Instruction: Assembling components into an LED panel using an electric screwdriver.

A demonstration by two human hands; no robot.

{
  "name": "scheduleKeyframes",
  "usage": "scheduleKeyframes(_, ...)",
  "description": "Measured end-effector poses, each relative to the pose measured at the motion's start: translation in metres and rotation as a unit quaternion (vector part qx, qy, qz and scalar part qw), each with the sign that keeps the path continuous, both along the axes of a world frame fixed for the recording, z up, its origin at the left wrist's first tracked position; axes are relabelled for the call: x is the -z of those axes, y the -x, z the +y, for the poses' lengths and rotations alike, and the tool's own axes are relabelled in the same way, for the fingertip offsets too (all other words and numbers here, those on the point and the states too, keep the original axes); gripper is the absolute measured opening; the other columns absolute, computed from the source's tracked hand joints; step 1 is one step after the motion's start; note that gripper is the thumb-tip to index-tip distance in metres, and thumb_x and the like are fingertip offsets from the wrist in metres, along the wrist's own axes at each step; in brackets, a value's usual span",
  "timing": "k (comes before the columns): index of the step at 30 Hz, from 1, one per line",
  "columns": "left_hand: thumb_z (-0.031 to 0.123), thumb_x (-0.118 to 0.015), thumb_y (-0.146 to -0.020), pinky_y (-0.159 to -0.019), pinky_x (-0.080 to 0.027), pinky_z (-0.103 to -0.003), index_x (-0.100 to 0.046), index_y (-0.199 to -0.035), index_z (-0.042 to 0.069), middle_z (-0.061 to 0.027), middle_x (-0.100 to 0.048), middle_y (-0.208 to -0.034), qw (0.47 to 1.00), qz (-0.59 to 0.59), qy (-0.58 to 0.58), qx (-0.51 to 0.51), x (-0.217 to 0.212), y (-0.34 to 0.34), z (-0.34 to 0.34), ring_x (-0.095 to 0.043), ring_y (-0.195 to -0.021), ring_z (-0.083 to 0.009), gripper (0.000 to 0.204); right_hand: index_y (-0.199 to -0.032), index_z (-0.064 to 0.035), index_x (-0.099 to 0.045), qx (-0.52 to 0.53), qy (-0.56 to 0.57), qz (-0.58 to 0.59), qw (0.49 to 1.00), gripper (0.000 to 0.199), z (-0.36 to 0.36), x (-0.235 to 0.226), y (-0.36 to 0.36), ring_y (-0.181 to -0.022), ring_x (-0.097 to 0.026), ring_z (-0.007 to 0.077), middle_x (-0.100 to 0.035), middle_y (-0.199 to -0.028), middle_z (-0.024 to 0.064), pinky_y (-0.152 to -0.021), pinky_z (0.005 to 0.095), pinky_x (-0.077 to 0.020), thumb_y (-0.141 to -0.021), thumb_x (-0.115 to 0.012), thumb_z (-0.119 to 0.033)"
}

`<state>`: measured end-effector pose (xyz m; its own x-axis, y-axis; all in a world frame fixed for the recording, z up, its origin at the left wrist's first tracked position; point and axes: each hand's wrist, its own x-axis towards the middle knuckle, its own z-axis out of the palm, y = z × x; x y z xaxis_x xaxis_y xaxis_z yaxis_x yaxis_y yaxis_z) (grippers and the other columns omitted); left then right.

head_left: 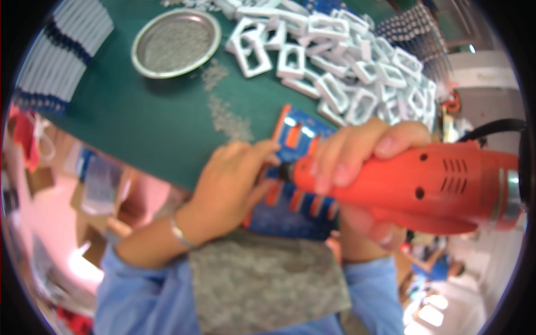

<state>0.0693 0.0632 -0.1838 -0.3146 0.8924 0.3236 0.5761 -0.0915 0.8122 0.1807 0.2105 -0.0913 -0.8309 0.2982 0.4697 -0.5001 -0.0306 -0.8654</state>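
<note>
My right hand (363, 151) is wrapped round an orange electric screwdriver (441, 187), which lies across the view with its dark tip pointing left. Below that tip is a blue plate with orange slots (290, 218), partly covered by my hands and the tool. My left hand (231, 181) is bent at the plate's left side, its thumb and forefinger pinched close to the screwdriver's tip. Whatever those fingertips hold, if anything, is too small and blurred to make out.
A round metal dish (176, 44) of small screws stands on the green table (139, 123), with loose screws (226, 114) spilled beside it. White rectangular frames (335, 61) are heaped at the back right. Stacked parts (64, 50) stand far left. A person (438, 268) is in the background.
</note>
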Motion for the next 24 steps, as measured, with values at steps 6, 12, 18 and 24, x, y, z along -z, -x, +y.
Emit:
scheduleKeyframes(6, 0.007, -0.073, -0.071, -0.077, -0.044, -0.041, -0.051, -0.121, 0.006, -0.0058, -0.064, -0.095, 1.000, -0.013, 0.001, -0.013, -0.002, -0.002, 0.003, -0.057, -0.087, -0.0282, 0.055, -0.110, -0.0036, -0.044, -0.132, 0.001, -0.014, 0.991, 0.065, 0.018, 0.002, 0.005, -0.073, -0.061, 0.0307, -0.060, -0.089, 0.0172, -0.068, 0.0434, -0.0510, -0.067, -0.087, -0.027)
scheduleKeyframes(12, 0.015, -0.073, -0.073, -0.072, -0.043, -0.040, -0.057, -0.111, 0.013, -0.0028, -0.064, -0.087, 0.995, 0.031, 0.084, -0.038, -0.010, -0.003, -0.001, -0.057, -0.081, -0.0254, 0.041, -0.107, -0.0024, -0.045, -0.182, 0.024, 0.048, 0.982, 0.063, 0.031, 0.010, 0.011, -0.068, -0.064, 0.0287, -0.062, -0.083, 0.0140, -0.061, 0.0402, -0.0529, -0.068, -0.087, -0.027)
scheduleKeyframes(18, 0.011, -0.074, -0.074, -0.078, -0.042, -0.037, -0.058, -0.115, 0.010, 0.0005, -0.068, -0.103, 0.998, 0.014, 0.063, 0.018, -0.008, 0.007, -0.004, -0.054, -0.084, -0.0236, 0.045, -0.108, -0.0032, -0.042, -0.123, 0.003, 0.120, 0.985, 0.063, 0.040, -0.036, -0.026, -0.069, -0.063, 0.0252, -0.060, -0.086, 0.0113, -0.066, 0.0378, -0.0520, -0.073, -0.084, -0.034)
scheduleKeyframes(24, 0.010, -0.072, -0.075, -0.073, -0.042, -0.036, -0.066, -0.091, 0.007, -0.0047, -0.063, -0.090, 0.968, 0.224, 0.044, -0.106, -0.019, 0.043, 0.024, -0.054, -0.085, -0.0246, 0.017, -0.111, -0.0034, -0.038, 0.072, 0.033, 0.124, 0.989, 0.066, 0.029, -0.009, -0.056, -0.067, -0.062, 0.0229, -0.056, -0.089, 0.0095, -0.065, 0.0371, -0.0516, -0.077, -0.079, -0.042)
